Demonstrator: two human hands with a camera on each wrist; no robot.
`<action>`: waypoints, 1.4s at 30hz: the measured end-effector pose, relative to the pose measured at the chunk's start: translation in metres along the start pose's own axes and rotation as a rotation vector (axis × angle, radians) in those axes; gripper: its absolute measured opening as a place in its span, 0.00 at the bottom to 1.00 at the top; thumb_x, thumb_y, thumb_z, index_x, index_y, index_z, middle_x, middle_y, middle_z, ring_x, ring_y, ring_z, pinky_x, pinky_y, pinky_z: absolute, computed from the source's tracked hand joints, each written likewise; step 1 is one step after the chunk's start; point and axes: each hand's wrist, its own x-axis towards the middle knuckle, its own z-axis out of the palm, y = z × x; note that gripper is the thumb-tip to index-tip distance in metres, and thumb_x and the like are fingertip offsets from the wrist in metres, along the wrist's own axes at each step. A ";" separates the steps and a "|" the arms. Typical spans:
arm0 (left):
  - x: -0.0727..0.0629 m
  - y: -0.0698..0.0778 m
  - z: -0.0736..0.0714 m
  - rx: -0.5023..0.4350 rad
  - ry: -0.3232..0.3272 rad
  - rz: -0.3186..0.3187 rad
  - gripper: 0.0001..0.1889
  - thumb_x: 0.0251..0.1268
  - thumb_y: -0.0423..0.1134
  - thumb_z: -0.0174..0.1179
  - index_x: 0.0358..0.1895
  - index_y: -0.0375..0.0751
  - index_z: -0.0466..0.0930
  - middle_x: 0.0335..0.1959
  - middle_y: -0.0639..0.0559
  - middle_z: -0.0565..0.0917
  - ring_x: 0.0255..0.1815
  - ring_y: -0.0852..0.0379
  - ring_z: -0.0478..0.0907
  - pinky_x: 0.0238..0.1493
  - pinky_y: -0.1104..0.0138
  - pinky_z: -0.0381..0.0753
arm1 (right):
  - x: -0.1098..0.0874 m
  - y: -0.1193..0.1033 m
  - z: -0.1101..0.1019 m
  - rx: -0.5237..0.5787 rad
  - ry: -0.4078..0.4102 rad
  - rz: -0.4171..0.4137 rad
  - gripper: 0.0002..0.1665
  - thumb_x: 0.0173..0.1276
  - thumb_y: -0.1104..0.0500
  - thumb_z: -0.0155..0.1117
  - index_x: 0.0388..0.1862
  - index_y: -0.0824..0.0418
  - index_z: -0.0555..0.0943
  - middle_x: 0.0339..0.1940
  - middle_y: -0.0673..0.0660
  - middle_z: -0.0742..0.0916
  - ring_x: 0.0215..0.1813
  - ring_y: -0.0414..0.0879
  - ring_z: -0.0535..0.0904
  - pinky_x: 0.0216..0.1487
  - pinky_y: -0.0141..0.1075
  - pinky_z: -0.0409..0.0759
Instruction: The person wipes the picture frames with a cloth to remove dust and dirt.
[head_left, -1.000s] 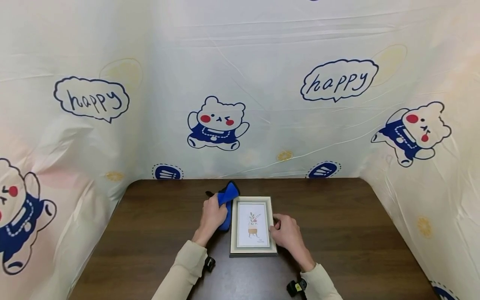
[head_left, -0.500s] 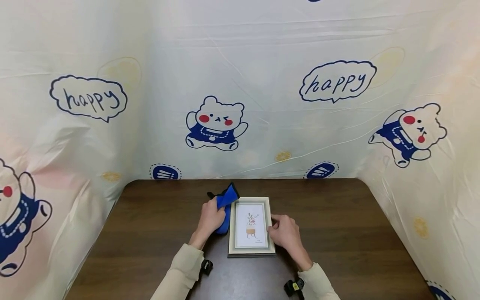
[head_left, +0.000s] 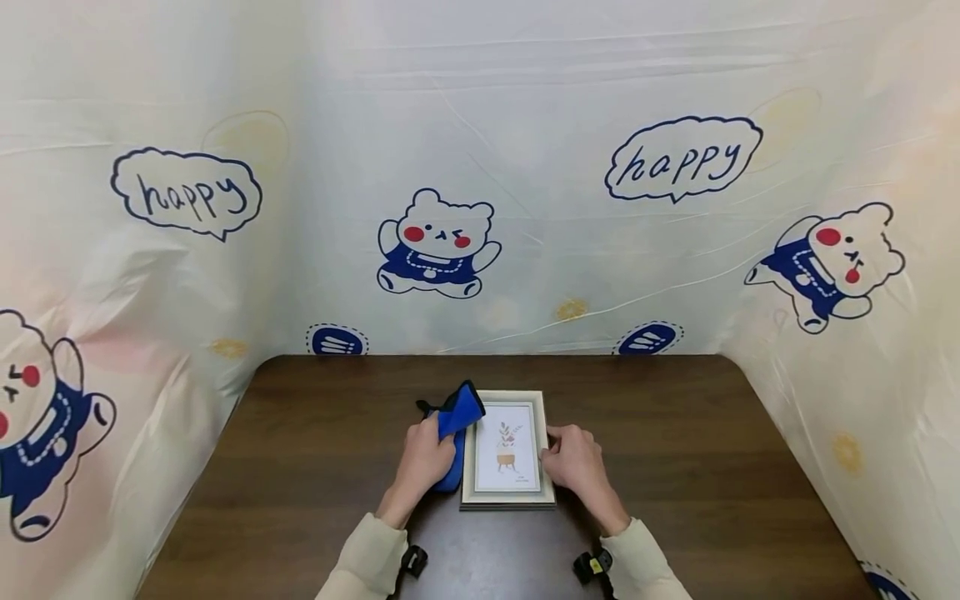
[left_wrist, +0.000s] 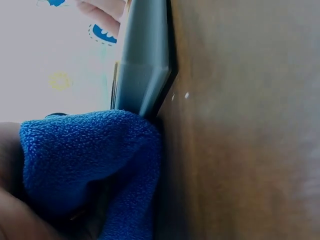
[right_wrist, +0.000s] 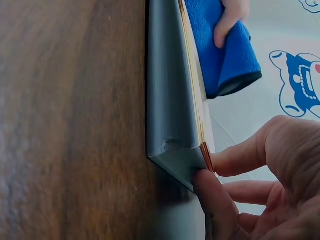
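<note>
A cream picture frame [head_left: 508, 497] lies face up on the table, its print a small potted plant. My left hand [head_left: 426, 457] grips a folded blue cloth [head_left: 462, 410] with dark edging, against the frame's left side. In the left wrist view the terry-like cloth [left_wrist: 85, 155] covers the near part of the frame's side edge [left_wrist: 137, 85]. On the other side my right hand [head_left: 577, 460] holds the frame by its right edge. The right wrist view has the thumb [right_wrist: 215, 195] and a finger pinching the frame's side [right_wrist: 172, 80].
The dark brown wooden table [head_left: 675, 500] extends to both sides of the frame. A pale curtain [head_left: 525, 167] printed with bears and "happy" bubbles hangs behind the table and along its sides. Small black devices [head_left: 592, 567] sit at both wrists.
My left hand and the blue cloth have slid a little toward me along the frame's left side. The right hand keeps its hold, and the frame stays in place.
</note>
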 end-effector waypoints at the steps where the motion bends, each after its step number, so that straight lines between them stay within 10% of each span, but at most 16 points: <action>1: -0.002 0.000 0.000 0.000 -0.002 -0.003 0.06 0.71 0.27 0.56 0.33 0.37 0.75 0.21 0.54 0.62 0.24 0.53 0.68 0.31 0.61 0.69 | 0.000 0.000 -0.001 0.002 0.000 0.002 0.25 0.65 0.60 0.71 0.61 0.65 0.88 0.19 0.47 0.80 0.23 0.43 0.73 0.32 0.40 0.73; 8: -0.019 0.002 -0.002 0.006 0.006 0.002 0.08 0.70 0.26 0.58 0.31 0.38 0.75 0.21 0.53 0.65 0.25 0.52 0.69 0.32 0.61 0.71 | 0.001 0.002 -0.002 0.025 -0.013 0.007 0.25 0.65 0.60 0.72 0.62 0.64 0.88 0.21 0.47 0.83 0.24 0.42 0.75 0.31 0.39 0.72; 14: -0.032 0.003 -0.003 0.018 0.014 0.029 0.13 0.67 0.25 0.59 0.53 0.25 0.83 0.32 0.41 0.85 0.30 0.53 0.76 0.36 0.58 0.78 | 0.000 0.003 -0.002 0.035 -0.012 0.012 0.26 0.64 0.60 0.73 0.62 0.64 0.88 0.22 0.48 0.83 0.24 0.43 0.75 0.30 0.39 0.72; 20: -0.045 0.002 -0.003 0.028 -0.007 0.040 0.18 0.66 0.24 0.57 0.58 0.25 0.82 0.33 0.41 0.85 0.28 0.56 0.74 0.35 0.61 0.77 | 0.001 0.003 -0.003 0.034 -0.001 0.026 0.26 0.64 0.59 0.73 0.61 0.62 0.89 0.22 0.47 0.83 0.25 0.43 0.76 0.30 0.38 0.72; 28: -0.062 0.005 -0.008 0.029 -0.036 0.023 0.08 0.66 0.24 0.58 0.37 0.43 0.79 0.26 0.52 0.79 0.29 0.57 0.74 0.35 0.62 0.75 | 0.000 0.002 -0.002 0.055 -0.004 0.036 0.25 0.64 0.60 0.73 0.61 0.62 0.89 0.21 0.47 0.83 0.24 0.42 0.76 0.30 0.38 0.73; 42: -0.087 -0.002 -0.013 0.004 -0.055 0.004 0.11 0.64 0.24 0.61 0.33 0.46 0.78 0.28 0.55 0.82 0.33 0.60 0.76 0.38 0.63 0.76 | 0.001 0.000 -0.004 0.079 -0.036 0.052 0.26 0.65 0.60 0.74 0.62 0.63 0.88 0.23 0.49 0.84 0.23 0.43 0.77 0.26 0.37 0.73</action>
